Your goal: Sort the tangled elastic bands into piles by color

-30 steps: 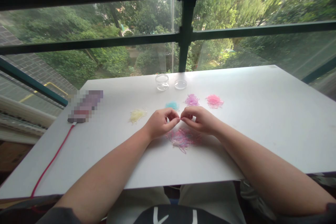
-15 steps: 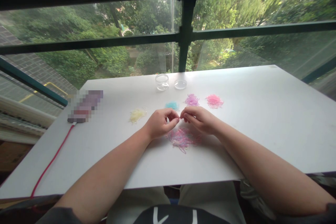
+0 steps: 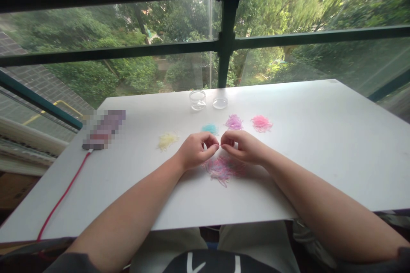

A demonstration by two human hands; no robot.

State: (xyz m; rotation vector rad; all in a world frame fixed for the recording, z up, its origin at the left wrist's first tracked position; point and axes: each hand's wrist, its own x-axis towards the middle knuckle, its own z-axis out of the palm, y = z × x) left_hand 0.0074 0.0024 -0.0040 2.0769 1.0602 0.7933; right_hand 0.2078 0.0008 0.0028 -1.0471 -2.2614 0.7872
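My left hand (image 3: 199,149) and my right hand (image 3: 244,146) meet fingertip to fingertip above the table, both closed in a pinch. A thin, pale rubber band (image 3: 220,145) shows between the fingertips, mostly hidden by them. Just below the hands lies a loose pile of mixed pink, purple and pale rubber bands (image 3: 224,171). Beyond the hands are single-colour piles: blue bands (image 3: 210,129), purple bands (image 3: 234,122) and pink bands (image 3: 262,123). Left of my left hand sits a pile of yellow bands (image 3: 167,141).
A clear round container (image 3: 197,101) stands near the far edge of the white table (image 3: 320,145), beside a clear shallow lid (image 3: 220,103). On the left lies a pixelated phone-like object (image 3: 105,130) with a red cable (image 3: 65,194). Windows rise behind the table.
The fingers of my right hand have shifted from a folded overlap to a thumb-and-finger pinch. My left hand and the piles look the same.
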